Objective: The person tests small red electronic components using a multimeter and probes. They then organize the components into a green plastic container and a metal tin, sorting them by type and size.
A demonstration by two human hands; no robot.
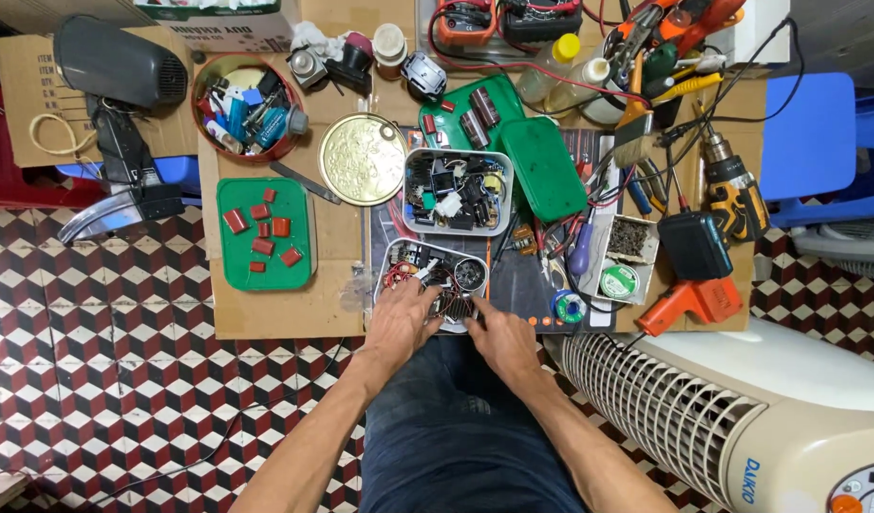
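Both my hands rest on a clear plastic tray [391, 255] full of small electronic parts and red wires, near the front edge of a cardboard sheet. My left hand [399, 323] lies over the tray's left front corner with its fingers spread among the parts. My right hand [498, 337] touches the tray's right front corner with its fingers curled at the rim. Whether either hand grips a part is hidden by the fingers. A second clear tray [413, 161] of dark components sits just behind it.
A green lid [237, 275] with red capacitors lies at left, beside a gold tin lid [361, 159] and a round tin [209, 76] of parts. A drill [734, 195], an orange solder gun [693, 302], solder spools and a white tower fan [741, 408] are at right.
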